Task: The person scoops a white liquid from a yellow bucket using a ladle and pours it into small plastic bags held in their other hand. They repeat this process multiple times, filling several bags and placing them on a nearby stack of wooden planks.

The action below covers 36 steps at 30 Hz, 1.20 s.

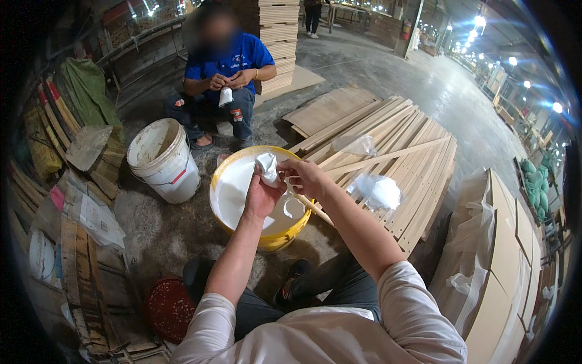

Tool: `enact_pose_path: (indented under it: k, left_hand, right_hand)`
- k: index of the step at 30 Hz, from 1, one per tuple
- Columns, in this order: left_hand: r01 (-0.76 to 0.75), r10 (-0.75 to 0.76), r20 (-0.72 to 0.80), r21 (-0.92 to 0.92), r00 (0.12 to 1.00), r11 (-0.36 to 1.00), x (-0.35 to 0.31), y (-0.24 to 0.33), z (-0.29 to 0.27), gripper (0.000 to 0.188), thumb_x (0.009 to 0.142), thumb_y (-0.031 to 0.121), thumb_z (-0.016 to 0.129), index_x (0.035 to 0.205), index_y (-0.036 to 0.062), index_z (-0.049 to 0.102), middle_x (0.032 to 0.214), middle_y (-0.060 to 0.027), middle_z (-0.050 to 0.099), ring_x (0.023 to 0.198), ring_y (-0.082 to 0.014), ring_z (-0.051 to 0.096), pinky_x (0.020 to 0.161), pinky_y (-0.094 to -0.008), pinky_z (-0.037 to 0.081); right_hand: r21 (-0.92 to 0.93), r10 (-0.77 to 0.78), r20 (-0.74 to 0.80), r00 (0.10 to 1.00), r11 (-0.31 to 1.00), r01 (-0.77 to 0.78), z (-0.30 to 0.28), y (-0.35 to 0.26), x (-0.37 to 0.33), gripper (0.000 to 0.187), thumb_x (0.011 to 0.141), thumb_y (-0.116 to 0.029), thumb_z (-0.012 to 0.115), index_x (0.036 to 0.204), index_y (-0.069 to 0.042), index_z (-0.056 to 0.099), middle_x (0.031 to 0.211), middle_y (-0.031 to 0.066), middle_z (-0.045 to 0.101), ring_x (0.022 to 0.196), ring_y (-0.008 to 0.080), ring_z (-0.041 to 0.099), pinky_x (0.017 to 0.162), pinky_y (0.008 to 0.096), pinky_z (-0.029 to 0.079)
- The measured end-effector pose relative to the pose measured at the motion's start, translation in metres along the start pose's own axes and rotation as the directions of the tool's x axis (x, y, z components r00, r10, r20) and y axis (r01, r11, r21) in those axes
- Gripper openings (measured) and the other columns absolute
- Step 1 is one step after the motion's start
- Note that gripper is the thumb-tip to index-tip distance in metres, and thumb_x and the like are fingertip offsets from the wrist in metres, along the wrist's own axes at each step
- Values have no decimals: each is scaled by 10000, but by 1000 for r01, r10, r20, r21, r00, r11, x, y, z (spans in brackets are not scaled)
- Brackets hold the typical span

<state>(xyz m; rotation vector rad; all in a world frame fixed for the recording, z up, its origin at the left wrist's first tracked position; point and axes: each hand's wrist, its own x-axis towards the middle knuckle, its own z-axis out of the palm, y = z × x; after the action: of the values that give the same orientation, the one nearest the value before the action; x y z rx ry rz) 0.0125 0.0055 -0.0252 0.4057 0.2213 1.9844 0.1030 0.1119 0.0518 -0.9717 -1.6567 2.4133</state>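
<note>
Above a yellow-rimmed bucket [291, 237], my left hand [264, 197] holds a small white plastic bag [266, 165], bulging with something white. From the right, my right hand [308, 179] has its fingers curled in against the bag's side; their tips are partly hidden. White paste or powder [233, 188] lies in the bucket below, and I cannot tell which. A pale ring-shaped thing [294, 208] rests in it near my wrists. Against the bucket's right rim leans a wooden stick [320, 213].
Across from me sits a person in a blue shirt [242, 60], handling a small white bag [225, 97]. A white bucket [173, 164] stands left. Wooden slats [394, 151] with clear plastic bags [377, 191] lie right, near wrapped boards [485, 261]. A red stool [168, 309] is lower left.
</note>
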Motion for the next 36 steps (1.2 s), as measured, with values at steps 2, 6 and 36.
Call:
enact_pose_path:
  k: [2, 6, 36]
  left_hand:
    - [2, -2, -4, 38, 1000, 999, -1, -1, -1, 426, 868, 442, 491, 1161, 133, 479, 1087, -33, 531, 950, -161, 520, 699, -273, 472]
    - [0, 1, -26, 74, 1000, 997, -2, -3, -2, 442, 859, 448, 505, 1167, 132, 473, 1090, -32, 529, 950, -162, 522, 706, -284, 474]
    - [125, -39, -339, 236, 940, 964, 4, 62, -19, 427, 898, 380, 462, 1209, 88, 452, 1185, -107, 496, 1042, -312, 524, 854, -418, 487]
  right_hand:
    - [40, 21, -13, 1000, 999, -21, 0, 1, 1, 122, 768, -278, 633, 768, -158, 613, 717, -49, 520, 618, 89, 419, 608, 247, 298]
    - [94, 17, -11, 1000, 995, -16, 2, 4, 4, 101, 732, -237, 637, 678, -160, 600, 607, -55, 470, 541, 71, 372, 543, 244, 270]
    - [-346, -498, -34, 866, 819, 458, 40, -39, 33, 258, 729, -267, 594, 812, -26, 634, 702, 33, 571, 616, 143, 501, 529, 269, 403]
